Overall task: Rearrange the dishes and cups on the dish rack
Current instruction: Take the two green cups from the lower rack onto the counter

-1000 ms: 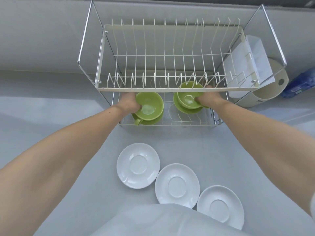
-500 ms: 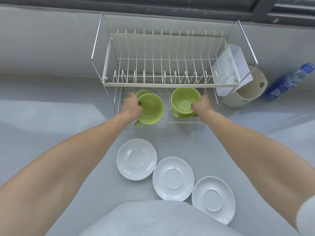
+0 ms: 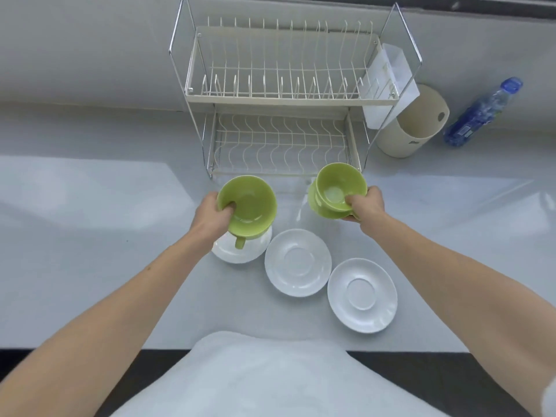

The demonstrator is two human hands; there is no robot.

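My left hand grips a green cup by its rim, thumb inside, above the leftmost white saucer. My right hand grips two stacked green cups by their rims, held in the air in front of the rack. Two more white saucers, the middle one and the right one, lie bare on the counter. The two-tier wire dish rack stands behind, with nothing on either tier.
A white plastic cutlery holder hangs on the rack's right side. A beige cylindrical container and a blue water bottle lie to the right. The grey counter's front edge runs near my body.
Both hands have pulled the green cups out of the rack's lower tier and toward me, over the saucers. The lower tier now holds nothing.
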